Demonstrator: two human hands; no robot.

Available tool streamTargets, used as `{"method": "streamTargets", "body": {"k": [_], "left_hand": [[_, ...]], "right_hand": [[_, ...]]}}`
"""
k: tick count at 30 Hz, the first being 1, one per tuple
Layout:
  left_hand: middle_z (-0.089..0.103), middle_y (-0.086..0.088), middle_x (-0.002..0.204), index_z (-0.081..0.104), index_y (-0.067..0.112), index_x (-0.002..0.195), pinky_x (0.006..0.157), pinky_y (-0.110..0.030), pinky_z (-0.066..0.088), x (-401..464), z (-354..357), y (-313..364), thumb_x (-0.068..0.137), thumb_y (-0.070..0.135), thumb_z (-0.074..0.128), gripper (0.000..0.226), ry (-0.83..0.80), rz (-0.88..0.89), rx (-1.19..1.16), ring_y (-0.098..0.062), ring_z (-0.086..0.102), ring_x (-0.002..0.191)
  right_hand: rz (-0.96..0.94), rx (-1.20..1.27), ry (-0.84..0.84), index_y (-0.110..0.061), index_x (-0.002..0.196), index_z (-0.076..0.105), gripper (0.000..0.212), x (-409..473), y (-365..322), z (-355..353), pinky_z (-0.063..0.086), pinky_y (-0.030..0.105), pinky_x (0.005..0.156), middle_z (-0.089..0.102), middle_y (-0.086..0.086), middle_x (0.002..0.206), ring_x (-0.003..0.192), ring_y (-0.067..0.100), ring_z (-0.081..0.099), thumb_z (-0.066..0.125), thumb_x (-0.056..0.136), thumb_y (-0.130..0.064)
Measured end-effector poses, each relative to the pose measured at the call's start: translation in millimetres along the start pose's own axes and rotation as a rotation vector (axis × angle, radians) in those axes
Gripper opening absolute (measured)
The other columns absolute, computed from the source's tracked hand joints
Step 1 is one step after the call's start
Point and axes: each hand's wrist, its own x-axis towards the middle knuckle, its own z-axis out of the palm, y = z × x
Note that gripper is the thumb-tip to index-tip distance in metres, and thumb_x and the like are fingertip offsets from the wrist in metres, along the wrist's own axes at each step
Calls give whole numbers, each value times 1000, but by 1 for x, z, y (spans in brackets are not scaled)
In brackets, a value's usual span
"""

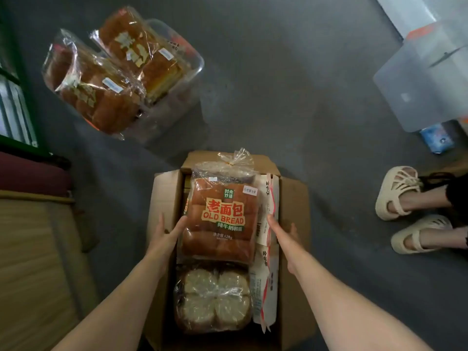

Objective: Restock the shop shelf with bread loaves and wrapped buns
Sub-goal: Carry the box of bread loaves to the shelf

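Observation:
An open cardboard box (293,198) stands on the floor below me. On top inside it lies a clear bag of brown bread rolls labelled "OLD BREAD" (220,219). My left hand (168,231) lies with straight fingers against the bag's left side. My right hand (279,230) lies with straight fingers along its right side, between the bag and white wrapped packs (264,282) standing on edge. Nearer me in the box a second bread bag (212,300) shows its pale underside.
A clear plastic bin (187,72) at the upper left holds two bagged brown loaves (101,92). Another person's feet in cream sandals (402,196) stand at the right. A translucent plastic container (420,92) sits at the upper right, and a wooden surface (30,262) runs along the left.

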Motion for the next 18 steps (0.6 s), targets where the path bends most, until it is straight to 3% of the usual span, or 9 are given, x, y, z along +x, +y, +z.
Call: {"method": "streamTargets", "body": {"k": [2, 5, 8, 10, 12, 14, 18], "left_hand": [[6, -3, 169, 4, 44, 158, 118, -64, 21, 15, 0, -3, 53, 87, 70, 131, 76, 39, 81, -36, 10, 153], [-7, 1, 169, -6, 41, 158, 118, -69, 11, 47, -6, -19, 55, 85, 67, 133, 151, 24, 133, -33, -6, 154], [8, -3, 169, -9, 44, 155, 112, -68, 30, 65, -5, -32, 43, 94, 70, 146, 98, -43, 63, -40, 19, 151], [24, -8, 164, -3, 45, 157, 109, -62, 40, 66, 3, -36, 50, 89, 70, 136, -14, -66, 37, -43, 37, 141], [40, -10, 154, 12, 51, 153, 102, -61, 47, 68, 7, -39, 50, 88, 73, 125, -114, -69, 11, -42, 52, 128], [47, -9, 149, 24, 59, 144, 98, -62, 50, 71, 2, -42, 52, 87, 76, 110, -183, -64, 2, -41, 58, 122], [46, -7, 148, 23, 62, 143, 98, -61, 50, 73, -7, -45, 58, 84, 75, 102, -217, -90, 24, -40, 57, 123]], "right_hand": [[-41, 18, 31, -29, 161, 4, 143, 12, 3, 3, 27, 53, 120, 21, 4, 166, 151, 29, 25, 74, 50, -86], [-65, 37, 26, -32, 160, 12, 153, 33, 13, 6, 34, 55, 116, 34, 4, 161, 145, 29, 37, 74, 35, -93], [-75, 61, -30, -29, 154, 27, 130, 37, 13, 14, 40, 55, 112, 55, 4, 144, 132, 29, 52, 78, 47, -84], [-74, 67, -50, -30, 149, 29, 122, 44, 16, 16, 40, 55, 110, 59, 4, 136, 127, 29, 54, 78, 50, -80], [-68, 59, -55, -34, 148, 29, 127, 48, 17, 19, 41, 57, 110, 60, 1, 134, 126, 29, 55, 80, 43, -85], [-64, 63, -63, -38, 144, 36, 121, 55, 22, 20, 43, 59, 108, 64, 0, 131, 122, 27, 59, 80, 42, -87], [-77, 66, -111, -43, 140, 40, 108, 61, 25, 15, 44, 58, 107, 68, -3, 128, 121, 25, 61, 78, 49, -87]]}}
